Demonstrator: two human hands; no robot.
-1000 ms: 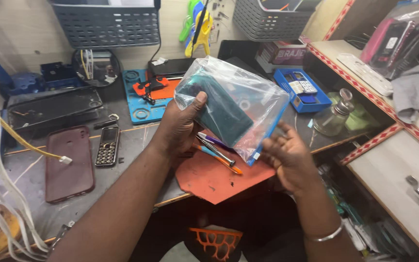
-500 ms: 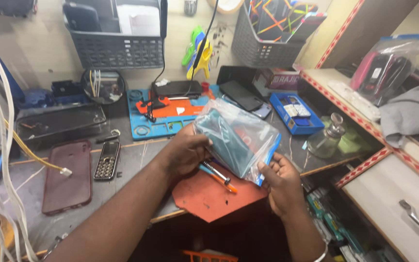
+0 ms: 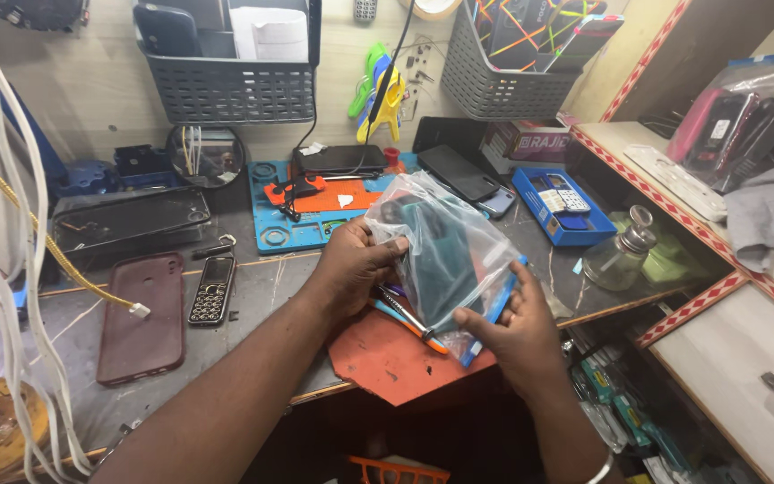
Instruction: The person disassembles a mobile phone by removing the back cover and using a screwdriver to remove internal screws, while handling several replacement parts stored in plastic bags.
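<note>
Both my hands hold a clear zip bag (image 3: 445,246) with a dark teal phone-shaped item inside, above the bench's front edge. My left hand (image 3: 351,269) grips the bag's upper left side. My right hand (image 3: 517,332) pinches its lower right corner by the blue zip strip. Under the bag lie an orange-red mat (image 3: 387,358) and several small screwdrivers (image 3: 409,318).
A maroon phone case (image 3: 141,314) and a small keypad phone (image 3: 211,289) lie at left. A blue repair mat (image 3: 315,206), dark phones, a blue tray (image 3: 562,204) and a glass bottle (image 3: 620,255) sit behind. White cables (image 3: 11,269) hang at left; drawers at right.
The bag has come down from in front of the camera toward the bench edge. My hands stay on it, and the view has tilted up to show the wall baskets.
</note>
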